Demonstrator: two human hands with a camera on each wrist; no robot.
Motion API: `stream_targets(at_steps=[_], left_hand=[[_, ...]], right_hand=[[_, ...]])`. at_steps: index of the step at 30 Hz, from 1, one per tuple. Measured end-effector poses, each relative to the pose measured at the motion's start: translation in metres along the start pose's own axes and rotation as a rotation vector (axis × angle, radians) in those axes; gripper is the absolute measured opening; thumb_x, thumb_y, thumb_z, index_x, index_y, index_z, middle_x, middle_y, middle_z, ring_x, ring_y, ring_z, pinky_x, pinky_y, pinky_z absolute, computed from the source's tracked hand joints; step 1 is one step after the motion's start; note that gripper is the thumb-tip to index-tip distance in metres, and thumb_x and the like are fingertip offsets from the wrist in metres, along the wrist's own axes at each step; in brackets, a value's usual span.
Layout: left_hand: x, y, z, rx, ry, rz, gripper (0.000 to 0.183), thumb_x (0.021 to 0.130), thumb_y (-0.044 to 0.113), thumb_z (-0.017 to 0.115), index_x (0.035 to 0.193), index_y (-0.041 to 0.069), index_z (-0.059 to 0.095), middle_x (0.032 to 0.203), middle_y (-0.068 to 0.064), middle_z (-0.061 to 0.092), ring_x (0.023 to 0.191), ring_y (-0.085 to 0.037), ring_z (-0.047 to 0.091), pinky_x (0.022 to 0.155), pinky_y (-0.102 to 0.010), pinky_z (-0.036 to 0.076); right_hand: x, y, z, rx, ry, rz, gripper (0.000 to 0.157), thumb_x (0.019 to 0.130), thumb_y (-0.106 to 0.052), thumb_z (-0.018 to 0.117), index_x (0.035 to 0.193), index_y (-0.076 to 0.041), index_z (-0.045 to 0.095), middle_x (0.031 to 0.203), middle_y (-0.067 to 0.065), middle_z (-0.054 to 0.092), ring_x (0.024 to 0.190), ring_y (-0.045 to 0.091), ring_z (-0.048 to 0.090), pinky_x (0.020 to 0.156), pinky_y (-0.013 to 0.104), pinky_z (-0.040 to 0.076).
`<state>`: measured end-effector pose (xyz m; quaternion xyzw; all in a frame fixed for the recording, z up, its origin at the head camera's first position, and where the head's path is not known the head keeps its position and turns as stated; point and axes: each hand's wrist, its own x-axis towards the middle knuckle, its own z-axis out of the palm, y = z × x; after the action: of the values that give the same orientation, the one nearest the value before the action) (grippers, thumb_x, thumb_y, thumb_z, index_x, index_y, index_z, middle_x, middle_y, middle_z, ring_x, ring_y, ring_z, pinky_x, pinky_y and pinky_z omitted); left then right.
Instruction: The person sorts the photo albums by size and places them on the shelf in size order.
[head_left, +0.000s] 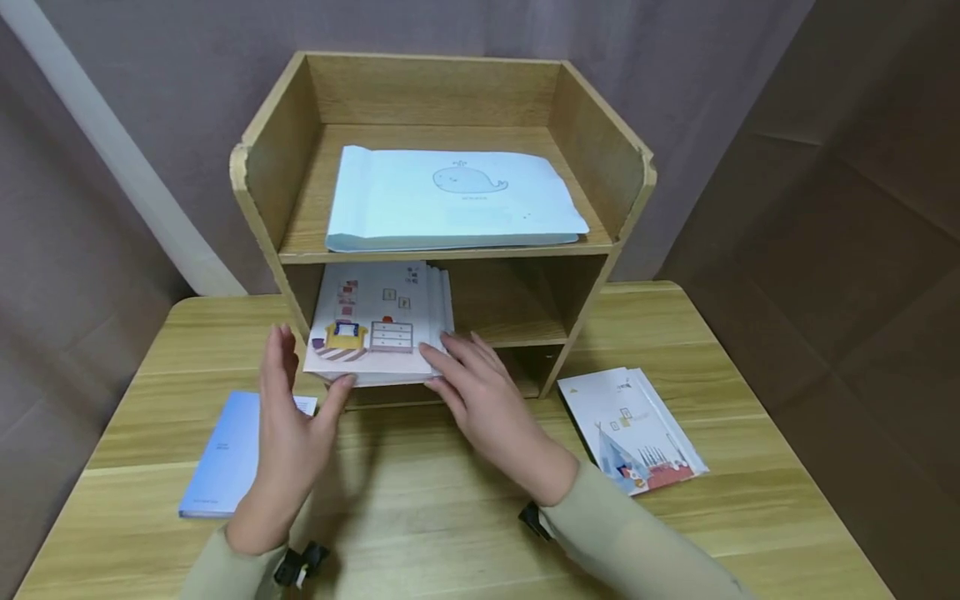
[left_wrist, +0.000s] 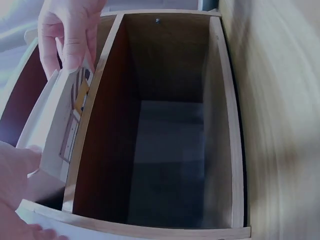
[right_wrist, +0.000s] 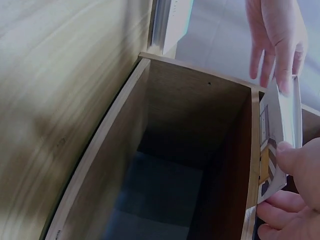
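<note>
A white picture book [head_left: 360, 321], its cover showing a yellow armchair and a chest of drawers, lies flat in the left part of the shelf's middle compartment, its front sticking out. More white edges show along its right side; whether they belong to a second book I cannot tell. My left hand [head_left: 288, 425] touches the front left corner with the thumb, its other fingers straight up beside the shelf. At the front right corner my right hand [head_left: 491, 400] rests its extended fingers and thumb against the book. In the right wrist view the left hand [right_wrist: 280, 37] is above the book.
The wooden shelf [head_left: 431, 254] stands at the back of the table [head_left: 420, 517]. On its top board lies a pale blue whale-cover book [head_left: 450, 200]. A blue book [head_left: 225, 458] lies left on the table, and a white tent-cover book [head_left: 626, 425] right.
</note>
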<state>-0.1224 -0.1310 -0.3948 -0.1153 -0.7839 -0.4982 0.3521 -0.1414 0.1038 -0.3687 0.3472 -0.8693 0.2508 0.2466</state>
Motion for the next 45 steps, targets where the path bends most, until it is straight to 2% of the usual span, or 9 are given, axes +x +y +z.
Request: stream_targets(at_steps=[4, 10, 15, 23, 27, 31, 36, 40, 45], left_hand=[[0.007, -0.002, 0.000, -0.046, -0.045, -0.048, 0.086, 0.081, -0.006, 0.074, 0.152, 0.005, 0.026, 0.146, -0.017, 0.037, 0.133, -0.028, 0.040, 0.108, -0.025, 0.034], [0.014, -0.007, 0.002, -0.031, -0.059, -0.058, 0.074, 0.087, -0.001, 0.069, 0.150, 0.010, 0.033, 0.139, -0.014, 0.043, 0.128, -0.024, 0.045, 0.105, -0.027, 0.038], [0.018, -0.011, 0.003, -0.013, -0.086, -0.118, 0.069, 0.091, 0.010, 0.067, 0.151, 0.017, 0.033, 0.142, -0.007, 0.047, 0.132, -0.020, 0.042, 0.105, -0.029, 0.037], [0.024, -0.016, 0.005, 0.001, -0.080, -0.173, 0.050, 0.092, 0.019, 0.067, 0.137, 0.008, 0.044, 0.113, -0.010, 0.054, 0.123, -0.024, 0.051, 0.100, -0.039, 0.044], [0.027, -0.018, 0.006, 0.023, -0.069, -0.215, 0.044, 0.093, 0.024, 0.067, 0.127, 0.007, 0.046, 0.100, -0.009, 0.052, 0.109, -0.025, 0.058, 0.088, -0.043, 0.049], [0.029, -0.020, 0.007, 0.035, -0.068, -0.250, 0.045, 0.093, 0.027, 0.066, 0.128, 0.007, 0.045, 0.096, -0.009, 0.052, 0.097, -0.023, 0.059, 0.076, -0.041, 0.049], [0.028, -0.021, 0.007, 0.046, -0.108, -0.296, 0.045, 0.094, 0.031, 0.064, 0.130, 0.010, 0.045, 0.100, -0.007, 0.054, 0.098, -0.020, 0.060, 0.069, -0.035, 0.049], [0.022, -0.019, 0.005, 0.020, -0.172, -0.320, 0.049, 0.095, 0.029, 0.063, 0.134, 0.009, 0.041, 0.113, -0.009, 0.055, 0.115, -0.028, 0.056, 0.088, -0.043, 0.051], [0.010, -0.013, 0.000, -0.042, -0.231, -0.347, 0.072, 0.094, 0.030, 0.064, 0.151, 0.013, 0.023, 0.141, -0.016, 0.041, 0.133, -0.034, 0.039, 0.106, -0.049, 0.036]], right_hand=[[0.008, 0.001, 0.003, -0.034, 0.000, -0.015, 0.039, 0.095, -0.015, 0.064, 0.133, -0.011, 0.059, 0.131, 0.015, 0.057, 0.124, 0.030, 0.051, 0.113, 0.046, 0.027], [0.018, 0.005, 0.007, -0.076, -0.020, 0.001, 0.037, 0.096, -0.016, 0.063, 0.132, -0.011, 0.058, 0.131, 0.014, 0.057, 0.124, 0.029, 0.051, 0.113, 0.046, 0.027], [0.025, 0.009, 0.010, -0.119, -0.045, 0.017, 0.038, 0.096, -0.018, 0.061, 0.134, -0.013, 0.056, 0.132, 0.013, 0.057, 0.125, 0.028, 0.050, 0.113, 0.045, 0.026], [0.034, 0.015, 0.012, -0.141, -0.087, 0.020, 0.038, 0.098, -0.017, 0.059, 0.136, -0.013, 0.054, 0.133, 0.012, 0.056, 0.126, 0.028, 0.049, 0.113, 0.045, 0.028], [0.037, 0.017, 0.013, -0.111, -0.107, 0.041, 0.039, 0.099, -0.015, 0.057, 0.137, -0.014, 0.053, 0.136, 0.011, 0.054, 0.126, 0.027, 0.049, 0.110, 0.044, 0.032], [0.038, 0.018, 0.014, -0.089, -0.114, 0.062, 0.039, 0.099, -0.016, 0.055, 0.139, -0.015, 0.051, 0.137, 0.011, 0.053, 0.125, 0.028, 0.050, 0.107, 0.042, 0.037], [0.037, 0.020, 0.014, -0.069, -0.116, 0.084, 0.040, 0.100, -0.018, 0.054, 0.140, -0.016, 0.050, 0.136, 0.010, 0.053, 0.124, 0.027, 0.050, 0.107, 0.042, 0.037], [0.032, 0.022, 0.011, -0.026, -0.097, 0.094, 0.037, 0.101, -0.021, 0.052, 0.138, -0.014, 0.051, 0.134, 0.007, 0.054, 0.123, 0.023, 0.050, 0.105, 0.039, 0.039], [0.017, 0.025, 0.002, 0.043, -0.006, 0.048, 0.036, 0.099, -0.017, 0.055, 0.134, -0.008, 0.054, 0.132, 0.008, 0.054, 0.124, 0.021, 0.049, 0.105, 0.035, 0.039]])
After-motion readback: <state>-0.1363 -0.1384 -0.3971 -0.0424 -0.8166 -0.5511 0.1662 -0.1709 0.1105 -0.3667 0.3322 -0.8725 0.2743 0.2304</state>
